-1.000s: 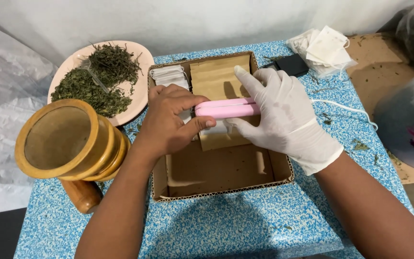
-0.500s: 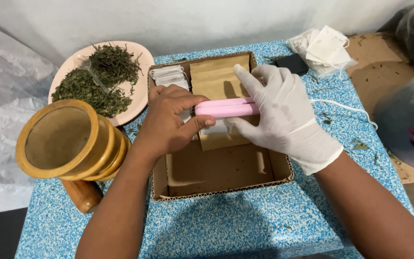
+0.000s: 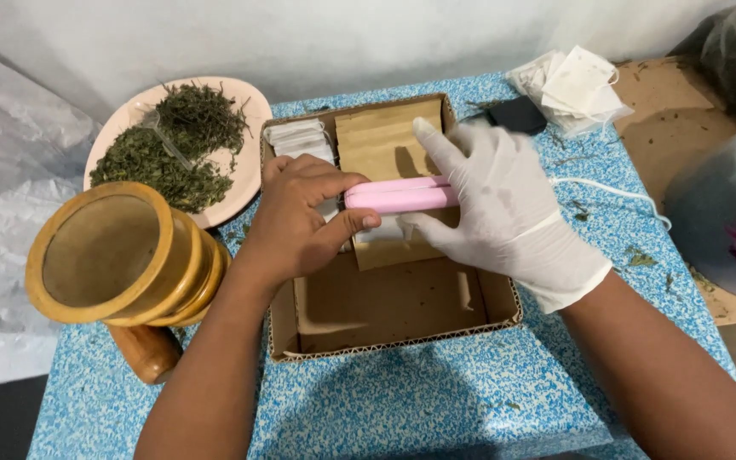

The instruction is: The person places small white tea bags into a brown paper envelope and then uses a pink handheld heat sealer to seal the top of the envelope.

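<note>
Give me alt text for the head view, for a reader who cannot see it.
Two hands, the bare left hand and white-gloved right hand, hold a pink bar-shaped plastic device over an open brown cardboard box on a blue speckled table. A round wooden mortar and a pink plate of dried green herbs sit left.

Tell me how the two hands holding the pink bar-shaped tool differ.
The left hand is bare; the right hand wears a white glove. The left hand pinches the pink bar-shaped tool at its end with thumb and fingers, while the right hand wraps over its other end with fingers spread. Both hold it above the open cardboard box.
</note>
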